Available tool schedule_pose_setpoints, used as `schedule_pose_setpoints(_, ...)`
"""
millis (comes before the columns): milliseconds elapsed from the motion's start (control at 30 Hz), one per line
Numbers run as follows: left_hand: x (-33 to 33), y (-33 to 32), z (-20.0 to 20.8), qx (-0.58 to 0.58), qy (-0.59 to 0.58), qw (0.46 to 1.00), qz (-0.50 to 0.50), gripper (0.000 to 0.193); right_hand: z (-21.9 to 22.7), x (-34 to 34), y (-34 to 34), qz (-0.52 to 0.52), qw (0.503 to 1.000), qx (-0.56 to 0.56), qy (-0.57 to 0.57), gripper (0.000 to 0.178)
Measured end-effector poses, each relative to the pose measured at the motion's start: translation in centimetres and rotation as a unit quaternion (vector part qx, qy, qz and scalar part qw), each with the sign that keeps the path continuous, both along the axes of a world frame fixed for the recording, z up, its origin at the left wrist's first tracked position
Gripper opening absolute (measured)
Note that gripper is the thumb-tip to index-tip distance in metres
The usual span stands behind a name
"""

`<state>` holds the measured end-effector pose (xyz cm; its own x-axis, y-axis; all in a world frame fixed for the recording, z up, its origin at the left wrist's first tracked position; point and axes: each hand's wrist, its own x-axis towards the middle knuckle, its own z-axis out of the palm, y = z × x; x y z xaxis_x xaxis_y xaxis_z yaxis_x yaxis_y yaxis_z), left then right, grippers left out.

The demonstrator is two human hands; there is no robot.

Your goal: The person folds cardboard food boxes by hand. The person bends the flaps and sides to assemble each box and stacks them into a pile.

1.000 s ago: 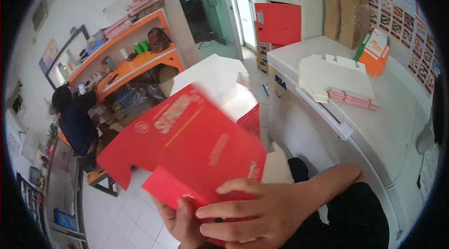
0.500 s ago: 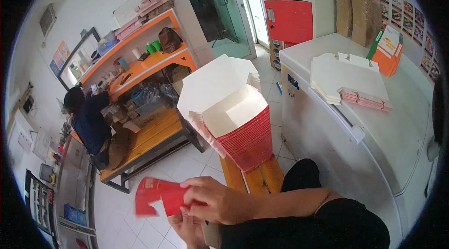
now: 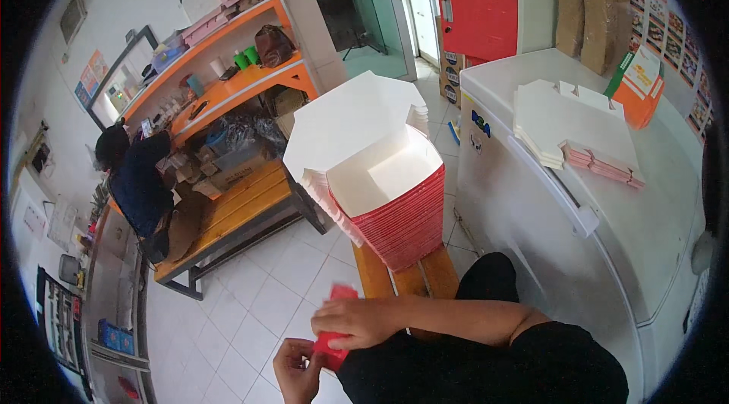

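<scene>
Low in front of me, my right hand [image 3: 355, 322] is closed over a red cardboard piece [image 3: 332, 360], which looks like a box blank being bent. One end of it sticks up beyond the fingers, slightly blurred. At its lower left, my left hand [image 3: 298, 368] pinches the edge of the same piece. Much of the cardboard lies hidden under the right hand. Ahead stands a tall nested stack of red paper boxes [image 3: 402, 229] with white insides. Against its far left side rests a pile of flat white cardboard blanks [image 3: 353, 115].
The boxes stand on a slatted wooden bench [image 3: 410, 279]. To the right is a white chest freezer [image 3: 531, 229] carrying more flat blanks [image 3: 573, 119] and an orange-and-green package [image 3: 639, 89]. At the left a person [image 3: 140, 191] sits on another wooden bench [image 3: 235, 214] by an orange shelf.
The red cardboard has come inward, and now mostly lies beneath my right hand instead of stretching out left. My left hand has moved out to its left edge. The view has shifted slightly.
</scene>
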<state>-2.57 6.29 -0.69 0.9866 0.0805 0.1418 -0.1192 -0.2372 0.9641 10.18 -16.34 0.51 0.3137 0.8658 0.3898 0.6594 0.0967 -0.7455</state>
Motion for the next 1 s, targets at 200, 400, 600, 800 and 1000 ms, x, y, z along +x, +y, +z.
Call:
schedule_pose_setpoints(200, -0.9, -1.5, -0.2, 0.049, -0.015, 0.995, 0.088, 0.008, -1.6, 0.4, 0.6, -0.069, 0.996, 0.042, 0.03, 0.024)
schedule_pose_setpoints(400, -0.7, -2.0, 0.1, 0.176, -0.101, 0.968, 0.145, 0.007, 0.5, 0.4, 0.1, -0.029, 0.987, -0.019, 0.154, 0.04)
schedule_pose_setpoints(600, -1.8, -3.4, 2.2, 0.382, -0.293, 0.869, 0.117, 0.009, -2.1, 0.2, 2.5, -0.346, 0.916, 0.166, -0.119, 0.063)
schedule_pose_setpoints(800, -5.3, -3.9, -1.7, 0.423, -0.206, 0.882, -0.013, 0.039, 2.3, 1.3, 1.5, -0.252, 0.921, 0.178, 0.238, 0.058)
schedule_pose_setpoints(1000, -2.3, -3.3, 3.5, -0.406, 0.042, 0.912, -0.041, 0.061, 1.7, -2.2, 1.9, -0.071, 0.967, 0.219, -0.109, 0.052)
